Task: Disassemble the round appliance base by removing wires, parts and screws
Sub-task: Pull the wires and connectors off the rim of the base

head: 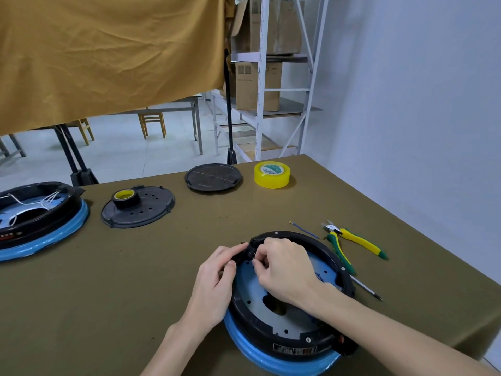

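The round appliance base (pixel 287 335), black with a blue lower band, lies open side up near the table's front edge, showing a grey inner plate. My left hand (pixel 217 283) grips the base's black rim at its far left side, thumb and fingers curled over it. Reaching inside the same spot, my right hand (pixel 284 267) pinches a small part against the rim; the part itself is too small to make out. A loose blue wire (pixel 303 230) lies on the cloth just behind the base.
Yellow-green cutters (pixel 352 240) and a thin screwdriver (pixel 366 289) lie right of the base. A second base (pixel 35 221) with white wires sits far left. Two black round covers (pixel 138 210) (pixel 214 177), black tape (pixel 126 198) and yellow tape (pixel 272 175) lie behind.
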